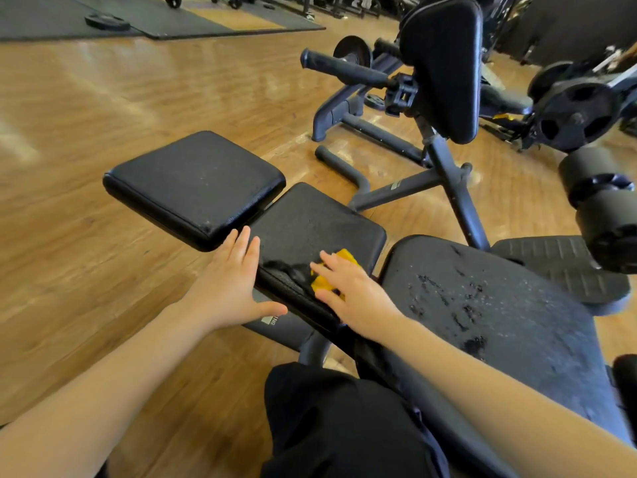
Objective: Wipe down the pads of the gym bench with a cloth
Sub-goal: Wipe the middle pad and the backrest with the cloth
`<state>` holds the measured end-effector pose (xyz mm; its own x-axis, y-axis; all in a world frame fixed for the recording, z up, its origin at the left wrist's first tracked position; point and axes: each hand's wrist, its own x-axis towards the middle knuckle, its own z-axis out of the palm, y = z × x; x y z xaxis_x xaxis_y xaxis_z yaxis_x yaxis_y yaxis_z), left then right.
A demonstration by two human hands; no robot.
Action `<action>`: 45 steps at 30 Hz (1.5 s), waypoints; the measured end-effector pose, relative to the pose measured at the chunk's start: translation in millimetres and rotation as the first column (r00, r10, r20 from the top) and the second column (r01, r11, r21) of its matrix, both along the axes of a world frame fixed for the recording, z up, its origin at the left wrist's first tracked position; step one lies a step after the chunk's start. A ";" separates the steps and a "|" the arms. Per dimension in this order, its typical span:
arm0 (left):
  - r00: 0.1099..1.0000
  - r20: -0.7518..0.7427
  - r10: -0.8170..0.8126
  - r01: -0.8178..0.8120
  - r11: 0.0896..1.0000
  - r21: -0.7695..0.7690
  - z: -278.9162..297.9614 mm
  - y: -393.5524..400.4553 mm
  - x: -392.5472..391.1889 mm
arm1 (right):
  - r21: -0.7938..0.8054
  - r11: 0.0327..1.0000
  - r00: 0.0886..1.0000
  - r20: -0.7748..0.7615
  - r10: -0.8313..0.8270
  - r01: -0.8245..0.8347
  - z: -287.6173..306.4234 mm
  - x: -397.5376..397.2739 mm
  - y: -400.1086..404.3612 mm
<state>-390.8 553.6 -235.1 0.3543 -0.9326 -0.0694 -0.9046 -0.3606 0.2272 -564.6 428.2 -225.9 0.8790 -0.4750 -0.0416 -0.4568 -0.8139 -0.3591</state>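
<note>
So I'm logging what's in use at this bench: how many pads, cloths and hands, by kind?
Pads: 4: left, middle, right, upright
Cloth: 1, yellow
Hands: 2: left hand, right hand
Total: 7

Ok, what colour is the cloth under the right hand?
Yellow-orange. The cloth shows in the head view, pressed onto the middle pad by the right hand.

Two hands on show, left hand (pixel 229 288) and right hand (pixel 351 288). One yellow cloth (pixel 336 270). Three flat pads: left pad (pixel 193 184), middle pad (pixel 320 229), right pad (pixel 489 312). One upright pad (pixel 444 63).
</note>
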 end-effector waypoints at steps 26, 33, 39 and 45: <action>0.999 0.033 -0.003 0.000 0.994 0.110 4.8 2.5 0.6 | 0.046 0.993 0.990 -0.101 -0.102 0.107 18.7 20.4 -14.0; 1.000 -0.007 -0.019 0.020 0.998 0.058 0.8 4.3 5.1 | -0.134 0.887 0.888 -0.072 -0.454 0.442 7.3 50.9 6.6; 0.999 -0.039 0.004 -0.005 1.000 -0.021 -1.3 7.2 4.3 | 0.000 0.947 0.947 0.025 -0.320 0.320 5.3 16.2 39.1; 0.998 -0.004 0.056 -0.056 0.993 -0.103 -7.6 10.1 -3.4 | 0.088 0.938 0.938 0.060 -0.341 0.335 9.4 -5.0 51.9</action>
<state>-394.2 563.7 -242.7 0.4064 -0.9133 0.0258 -0.8833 -0.3856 0.2667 -569.6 480.1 -216.5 0.6693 -0.7424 -0.0310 -0.6703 -0.5853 -0.4561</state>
